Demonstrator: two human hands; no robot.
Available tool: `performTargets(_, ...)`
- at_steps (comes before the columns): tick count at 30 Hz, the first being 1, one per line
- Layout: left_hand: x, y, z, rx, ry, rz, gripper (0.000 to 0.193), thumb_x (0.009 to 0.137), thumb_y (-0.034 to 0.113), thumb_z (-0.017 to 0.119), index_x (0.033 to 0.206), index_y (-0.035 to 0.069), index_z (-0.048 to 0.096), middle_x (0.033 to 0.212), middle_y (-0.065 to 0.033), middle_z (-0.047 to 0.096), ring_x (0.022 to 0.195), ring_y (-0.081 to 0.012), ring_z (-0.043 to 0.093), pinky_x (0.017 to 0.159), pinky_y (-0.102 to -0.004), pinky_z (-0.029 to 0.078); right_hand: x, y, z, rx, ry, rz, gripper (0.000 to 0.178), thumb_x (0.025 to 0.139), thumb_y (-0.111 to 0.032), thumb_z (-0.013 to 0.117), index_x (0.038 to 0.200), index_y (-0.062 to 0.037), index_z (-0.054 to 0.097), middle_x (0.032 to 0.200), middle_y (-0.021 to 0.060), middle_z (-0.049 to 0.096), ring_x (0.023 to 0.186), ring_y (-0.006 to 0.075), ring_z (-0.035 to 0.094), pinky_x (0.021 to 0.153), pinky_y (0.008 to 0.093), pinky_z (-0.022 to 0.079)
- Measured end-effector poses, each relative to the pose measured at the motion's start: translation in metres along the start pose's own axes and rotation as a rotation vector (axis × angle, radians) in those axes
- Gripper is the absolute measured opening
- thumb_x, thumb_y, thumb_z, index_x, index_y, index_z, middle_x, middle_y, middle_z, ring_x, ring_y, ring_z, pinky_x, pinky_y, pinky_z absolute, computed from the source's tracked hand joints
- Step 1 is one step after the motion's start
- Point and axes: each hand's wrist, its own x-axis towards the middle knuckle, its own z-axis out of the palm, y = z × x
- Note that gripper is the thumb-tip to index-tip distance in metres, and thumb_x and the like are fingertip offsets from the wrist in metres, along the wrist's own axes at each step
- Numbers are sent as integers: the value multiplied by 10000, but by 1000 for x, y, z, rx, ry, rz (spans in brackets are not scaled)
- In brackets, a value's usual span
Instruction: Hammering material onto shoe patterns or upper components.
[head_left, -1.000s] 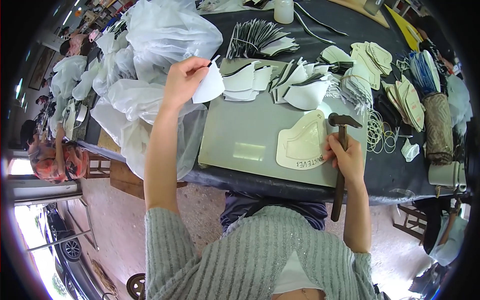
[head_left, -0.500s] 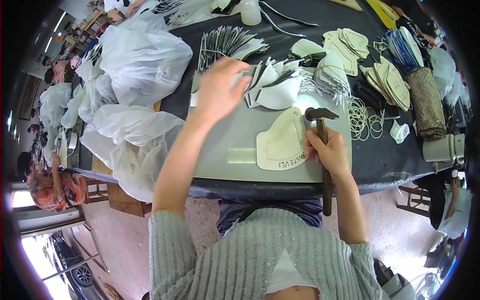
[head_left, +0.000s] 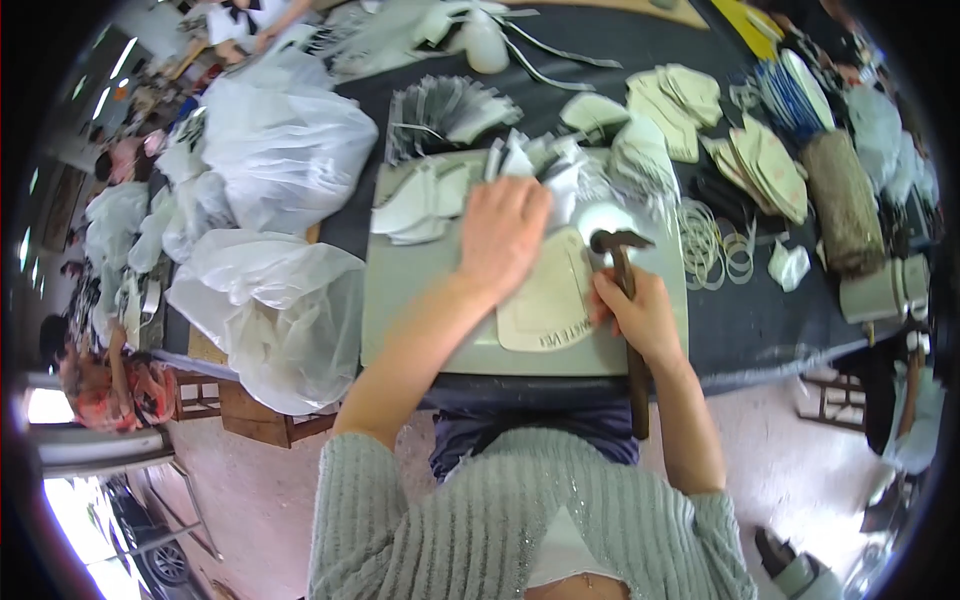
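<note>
My right hand [head_left: 640, 312] is closed round the wooden handle of a hammer [head_left: 622, 242], its dark metal head up and its handle end past the table's front edge. Beside it a cream pattern template [head_left: 545, 300] with handwriting lies on the grey board [head_left: 420, 325]. My left hand [head_left: 507, 230] is back-up over the near side of a loose bundle of white, dark-edged cut pieces [head_left: 560, 165]. Its fingertips are blurred and hidden among them, so any grip is unclear. More white pieces [head_left: 425, 205] lie fanned on the board to its left.
Large white plastic bags [head_left: 290, 150] crowd the left. Behind the board stand a tied bundle of dark-edged pieces [head_left: 450, 115] and a white bottle [head_left: 487, 45]. To the right are templates [head_left: 760, 170], elastic bands [head_left: 702, 245] and a fabric roll [head_left: 845, 200]. Other people sit nearby.
My left hand has moved right and slightly nearer, from beside the bundle onto it. White pieces on the board's left are now uncovered. My right hand still holds the hammer; the view shifted slightly.
</note>
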Motion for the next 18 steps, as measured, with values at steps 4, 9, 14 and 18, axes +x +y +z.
performTargets(4, -12, 21, -13, -557, -193, -535, 262, 835, 128, 719, 1032, 55, 562, 831, -55, 647, 707, -242, 616, 673, -325, 481, -10, 9, 1, -44, 21, 10, 230, 967, -206, 592, 969, 24, 609, 727, 50, 665, 573, 91, 633, 424, 209, 419)
performTargets(9, -28, 21, -54, -1127, -448, -734, 326, 856, 149, 693, 1123, 33, 546, 835, -96, 646, 795, -184, 632, 730, -337, 482, -26, 6, 1, 77, 15, 61, 245, 965, -178, 587, 1024, 58, 614, 744, 68, 667, 642, 111, 664, 455, 231, 473)
performTargets(14, -67, 9, -65, -1010, -504, -824, 439, 840, 147, 722, 1222, 24, 544, 959, -108, 692, 925, -184, 653, 790, -341, 502, -23, 9, 7, 120, -176, 33, 234, 985, -201, 572, 1043, 22, 616, 816, 55, 664, 704, 122, 674, 524, 228, 499)
performTargets(18, -47, -1, -72, -1156, -519, -970, 459, 847, 123, 724, 1248, 11, 530, 905, -95, 697, 887, -139, 648, 775, -298, 501, -11, 2, 7, 175, -102, 45, 273, 978, -220, 589, 1067, 36, 617, 829, 63, 670, 710, 118, 671, 572, 235, 521)
